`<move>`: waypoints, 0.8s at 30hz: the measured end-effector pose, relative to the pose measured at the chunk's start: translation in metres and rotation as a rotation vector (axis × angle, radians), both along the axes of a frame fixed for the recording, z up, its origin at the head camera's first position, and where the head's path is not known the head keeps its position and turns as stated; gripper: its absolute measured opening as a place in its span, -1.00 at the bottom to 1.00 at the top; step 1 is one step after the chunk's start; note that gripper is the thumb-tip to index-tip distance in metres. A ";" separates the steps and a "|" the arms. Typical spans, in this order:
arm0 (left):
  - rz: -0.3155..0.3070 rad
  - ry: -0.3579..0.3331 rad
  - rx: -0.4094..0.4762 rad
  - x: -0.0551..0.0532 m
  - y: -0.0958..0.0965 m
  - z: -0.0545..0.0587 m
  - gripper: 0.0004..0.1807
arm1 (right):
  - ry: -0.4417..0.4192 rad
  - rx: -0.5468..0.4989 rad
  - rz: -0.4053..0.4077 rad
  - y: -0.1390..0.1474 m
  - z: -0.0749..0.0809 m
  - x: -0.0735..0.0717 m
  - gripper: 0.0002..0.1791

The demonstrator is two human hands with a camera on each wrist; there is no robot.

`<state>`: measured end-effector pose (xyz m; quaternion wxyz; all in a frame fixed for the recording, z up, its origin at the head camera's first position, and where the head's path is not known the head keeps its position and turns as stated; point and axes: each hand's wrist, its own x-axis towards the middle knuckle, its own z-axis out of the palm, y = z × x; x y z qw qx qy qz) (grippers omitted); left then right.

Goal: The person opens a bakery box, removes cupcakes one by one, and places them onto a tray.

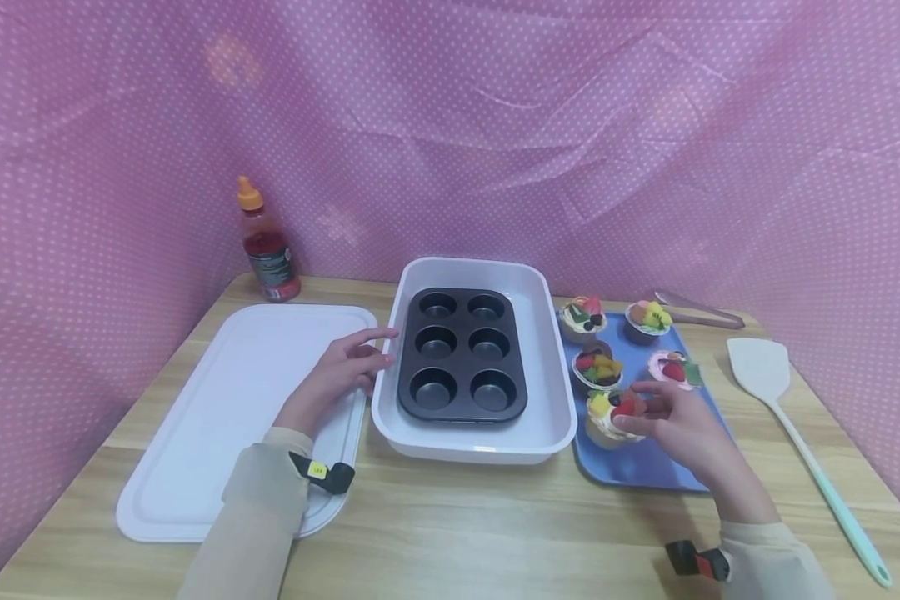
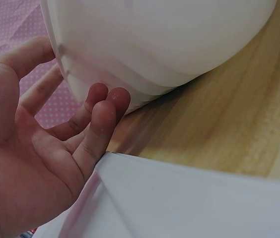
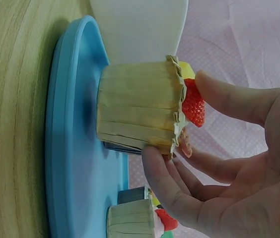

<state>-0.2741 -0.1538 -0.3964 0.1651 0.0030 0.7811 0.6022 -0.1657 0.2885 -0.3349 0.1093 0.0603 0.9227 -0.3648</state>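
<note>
My right hand (image 1: 675, 421) pinches the top of a cupcake (image 1: 606, 423) with fruit on it, at the near left of the blue tray (image 1: 622, 471). In the right wrist view, the thumb lies by the strawberry (image 3: 194, 104), and fingertips meet the rim of the pleated paper cup (image 3: 135, 104). My left hand (image 1: 339, 371) touches the left side of a deep white pan (image 1: 468, 450), its fingers loosely bent against the outer wall (image 2: 145, 44). Inside the pan lies a dark muffin tin (image 1: 461, 354) with bare cups.
Other fruit-topped cupcakes, one pink (image 1: 675, 369), stand on the blue tray. Tongs (image 1: 701, 312) lie behind it, a white spatula (image 1: 765, 375) to its right. A flat white lid (image 1: 247, 417) lies under my left arm. A sauce bottle (image 1: 268, 250) stands at the back left.
</note>
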 end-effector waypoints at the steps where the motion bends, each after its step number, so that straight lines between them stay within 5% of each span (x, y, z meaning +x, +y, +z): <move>1: 0.000 0.000 0.000 0.000 0.000 0.000 -0.42 | 0.002 0.000 0.005 0.000 0.000 0.000 -0.13; 24: 0.000 -0.003 0.007 -0.001 -0.002 -0.004 -0.41 | -0.058 0.022 0.045 0.000 0.001 0.000 -0.18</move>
